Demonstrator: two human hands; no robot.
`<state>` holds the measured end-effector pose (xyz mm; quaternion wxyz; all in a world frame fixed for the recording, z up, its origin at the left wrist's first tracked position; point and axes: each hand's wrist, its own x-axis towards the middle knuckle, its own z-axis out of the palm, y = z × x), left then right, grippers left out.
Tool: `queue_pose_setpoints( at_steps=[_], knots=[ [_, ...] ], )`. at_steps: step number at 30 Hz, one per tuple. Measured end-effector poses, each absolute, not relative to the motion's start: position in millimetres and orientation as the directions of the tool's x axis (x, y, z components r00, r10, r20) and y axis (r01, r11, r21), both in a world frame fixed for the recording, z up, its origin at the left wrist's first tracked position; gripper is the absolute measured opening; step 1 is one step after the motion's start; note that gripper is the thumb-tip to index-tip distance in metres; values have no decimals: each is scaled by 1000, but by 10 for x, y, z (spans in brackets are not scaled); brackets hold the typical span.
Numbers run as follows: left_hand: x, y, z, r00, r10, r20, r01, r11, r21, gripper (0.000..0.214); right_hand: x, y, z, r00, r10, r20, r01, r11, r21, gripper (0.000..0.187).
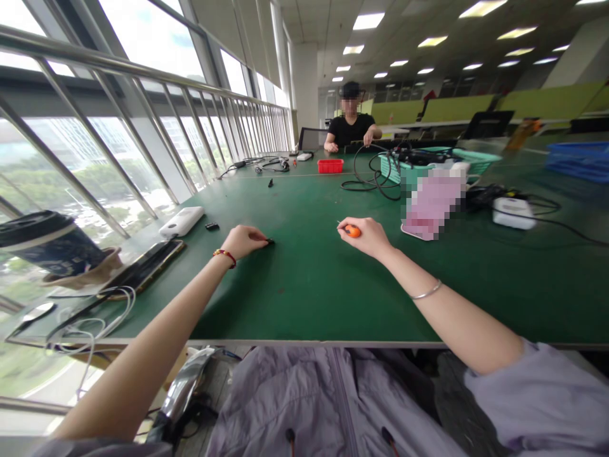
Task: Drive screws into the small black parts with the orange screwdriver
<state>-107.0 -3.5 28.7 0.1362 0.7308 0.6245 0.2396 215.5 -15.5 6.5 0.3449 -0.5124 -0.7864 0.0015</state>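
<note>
My left hand (243, 240) rests on the green table (309, 285), fingers closed on a small black part (269, 241) at its fingertips. My right hand (365, 235) is closed around a small screwdriver with an orange handle (353, 231); its thin tip pokes out to the left. The two hands lie about a hand's width apart near the middle of the table.
A white power bank (181, 221), a small black piece (212, 226), a phone (145, 266) and a cup (47, 244) lie to the left. A red tray (330, 165), cables (375, 181), a teal basket (431, 166) and a white box (512, 212) sit further off. Another person (351, 125) sits at the far end.
</note>
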Motion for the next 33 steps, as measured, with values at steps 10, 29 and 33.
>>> queue_pose_setpoints(
  at_steps=[10,29,33],
  knots=[
    [168,-95,120,562,768,307,656,-640,400,12,2108,-204,87,-522,762,382,729,632,-264,15],
    [170,-172,-50,484,745,460,616,-663,426,9,2096,-263,237,-623,725,293,767,640,48,15],
    [166,-166,-58,480,753,450,598,-656,460,8,2086,-260,228,-619,729,292,773,632,62,16]
  ],
)
